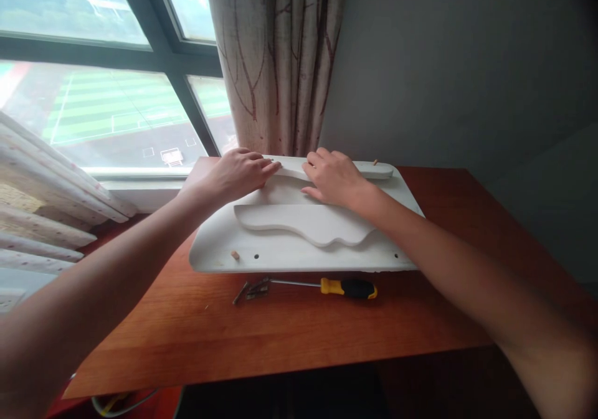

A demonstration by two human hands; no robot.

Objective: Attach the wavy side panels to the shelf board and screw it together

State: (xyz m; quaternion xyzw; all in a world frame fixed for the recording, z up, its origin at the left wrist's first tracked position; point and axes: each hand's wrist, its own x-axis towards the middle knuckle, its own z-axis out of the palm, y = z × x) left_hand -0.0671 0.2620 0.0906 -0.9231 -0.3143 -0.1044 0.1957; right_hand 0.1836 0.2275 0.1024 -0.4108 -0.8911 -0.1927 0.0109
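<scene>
1. Half-curled, the right hand (332, 176) arches over the long white curved strip (378, 172); loosely bent left hand (243, 167) at its left part; grip underneath, can't tell.
2. Strip's along the far edge of the white round-cornered panel (210, 238); even pressure should keep it level.
3. Yellow-and-black screwdriver (349, 287) beside the near edge; brown wooden surface (460, 207) opens rightward.

Left fingers (258, 160) and right fingers (314, 160) touch a white strip (294, 171) on a white board (299, 260). Nearer the wearer than the fingers lie a wavy-edged piece (299, 221), then a screwdriver (350, 287) on the desk (187, 344).
</scene>
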